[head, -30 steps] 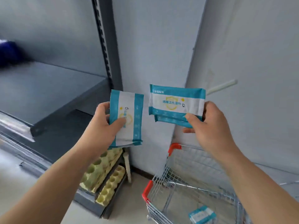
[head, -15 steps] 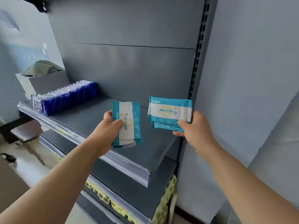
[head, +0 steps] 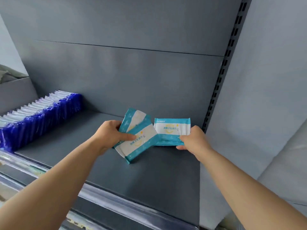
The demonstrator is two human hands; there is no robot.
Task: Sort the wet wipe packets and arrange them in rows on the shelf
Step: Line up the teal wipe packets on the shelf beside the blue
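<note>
dark-blue wet wipe packets (head: 41,117) stand on edge in a tight row on the left part of the shelf (head: 149,176), running from its front edge towards the rear panel (head: 132,80), just right of a grey box (head: 15,93) at the shelf's left end whose pale contents cannot be made out. right of centre, the left hand (head: 109,135) grips a fanned pair of teal packets (head: 139,141), thumb across the front one, their long axis slanting from near left to far right. just beside them, edges meeting or overlapping, the right hand (head: 194,140) pinches a second teal stack (head: 172,130) by its lower right corner, long axis level and parallel to the shelf's rear edge, printed face to the camera. whether either bundle touches the shelf cannot be told. the stretch of shelf between the blue row and the slotted upright (head: 222,77) at the right rear corner lies just below and ahead of both hands, about equally near to each; the set-down looks to hinge on squaring the slanted left bundle with the right one to start a teal row.
</note>
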